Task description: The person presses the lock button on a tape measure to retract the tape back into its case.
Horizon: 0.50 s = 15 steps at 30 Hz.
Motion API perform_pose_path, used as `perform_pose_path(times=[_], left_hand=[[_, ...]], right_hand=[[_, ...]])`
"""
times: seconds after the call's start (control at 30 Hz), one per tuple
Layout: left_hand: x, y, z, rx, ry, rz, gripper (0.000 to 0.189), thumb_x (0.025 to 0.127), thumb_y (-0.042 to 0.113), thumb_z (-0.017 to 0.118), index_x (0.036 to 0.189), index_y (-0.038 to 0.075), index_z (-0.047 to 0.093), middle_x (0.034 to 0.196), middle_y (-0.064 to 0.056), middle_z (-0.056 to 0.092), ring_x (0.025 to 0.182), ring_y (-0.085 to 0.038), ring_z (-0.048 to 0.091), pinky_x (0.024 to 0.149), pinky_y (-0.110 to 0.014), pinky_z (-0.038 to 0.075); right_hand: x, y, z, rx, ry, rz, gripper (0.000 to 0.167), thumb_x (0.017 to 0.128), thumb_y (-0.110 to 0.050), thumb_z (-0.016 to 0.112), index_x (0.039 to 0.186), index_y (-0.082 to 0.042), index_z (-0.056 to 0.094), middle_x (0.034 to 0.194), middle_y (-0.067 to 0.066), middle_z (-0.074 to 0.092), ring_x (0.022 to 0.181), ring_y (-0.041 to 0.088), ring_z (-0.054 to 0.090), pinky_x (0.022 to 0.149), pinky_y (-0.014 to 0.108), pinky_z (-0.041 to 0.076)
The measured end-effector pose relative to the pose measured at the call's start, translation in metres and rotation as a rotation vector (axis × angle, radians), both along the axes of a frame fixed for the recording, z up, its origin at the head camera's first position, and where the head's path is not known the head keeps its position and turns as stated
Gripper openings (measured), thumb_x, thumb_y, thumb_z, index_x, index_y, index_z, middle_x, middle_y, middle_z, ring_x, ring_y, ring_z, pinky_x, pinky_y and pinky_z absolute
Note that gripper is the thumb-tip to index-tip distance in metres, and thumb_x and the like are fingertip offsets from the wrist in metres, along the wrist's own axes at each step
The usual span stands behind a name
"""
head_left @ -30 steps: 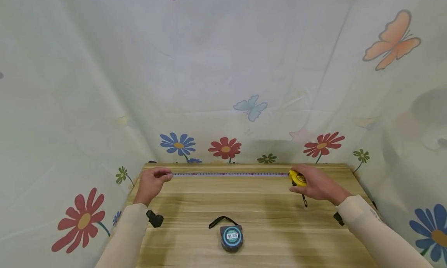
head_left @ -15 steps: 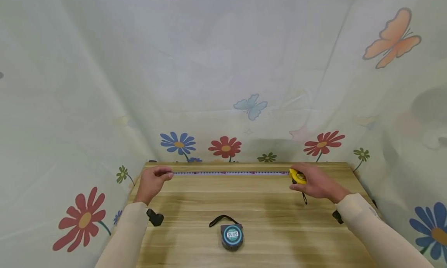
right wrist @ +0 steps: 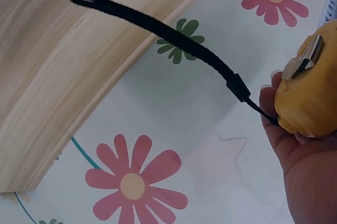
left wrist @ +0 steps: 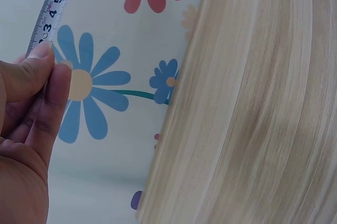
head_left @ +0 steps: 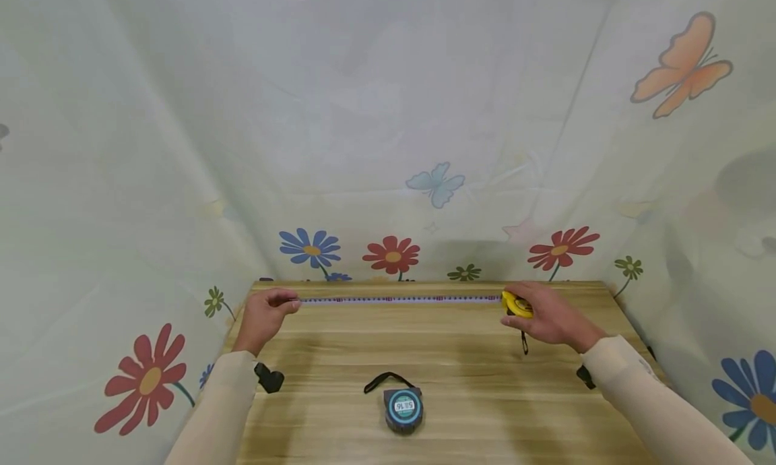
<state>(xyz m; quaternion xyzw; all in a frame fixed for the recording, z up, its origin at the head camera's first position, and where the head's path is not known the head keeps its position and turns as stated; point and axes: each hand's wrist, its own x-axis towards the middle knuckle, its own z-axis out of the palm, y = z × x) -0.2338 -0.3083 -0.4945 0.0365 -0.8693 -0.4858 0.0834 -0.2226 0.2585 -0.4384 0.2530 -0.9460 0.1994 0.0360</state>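
Observation:
My left hand (head_left: 265,319) pinches the free end of a white measuring blade (head_left: 400,300) between thumb and fingers. In the left wrist view the blade (left wrist: 52,11) shows its printed numbers beyond the thumb, and its very tip is hidden. My right hand (head_left: 548,317) grips the yellow tape measure (head_left: 518,306) that the blade comes out of. Between the hands the blade stretches straight across, near the table's far edge. From the yellow case (right wrist: 310,92) a black wrist strap (right wrist: 174,37) hangs, and a metal clip shows on its side.
A second tape measure (head_left: 403,410), dark with a blue ring, lies on the wooden table (head_left: 339,424) nearer the front, its black strap (head_left: 388,377) curled behind it. A flower-printed curtain (head_left: 364,114) encloses the table at the back and sides.
Both hands hold nearly the same places with the blade stretched between them. The strap under the yellow tape measure has swung slightly to the left.

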Motion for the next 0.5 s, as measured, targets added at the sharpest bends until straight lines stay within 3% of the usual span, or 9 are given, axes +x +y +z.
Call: perform_pose_path(times=[0.27, 0.5], left_hand=[[-0.001, -0.0013, -0.0016, 0.005, -0.002, -0.011, 0.019, 0.096, 0.015, 0.076, 0.113, 0.006, 0.078, 0.11, -0.015, 0.077, 0.086, -0.006, 0.072, 0.077, -0.021, 0.058], [0.0002, -0.0006, -0.0011, 0.008, -0.01, -0.013, 0.02, 0.096, 0.015, 0.076, 0.114, 0.006, 0.078, 0.111, -0.015, 0.077, 0.087, -0.008, 0.072, 0.077, -0.021, 0.058]], right_hand=[[0.0011, 0.0004, -0.002, 0.008, 0.007, -0.003, 0.06, 0.093, -0.038, 0.079, 0.138, -0.003, 0.062, 0.131, 0.019, 0.067, 0.102, 0.025, 0.064, 0.092, 0.052, 0.057], [0.0008, -0.0006, -0.0015, 0.015, 0.005, -0.001, 0.06, 0.093, -0.039, 0.078, 0.138, -0.002, 0.062, 0.133, 0.021, 0.066, 0.106, 0.029, 0.065, 0.095, 0.056, 0.056]])
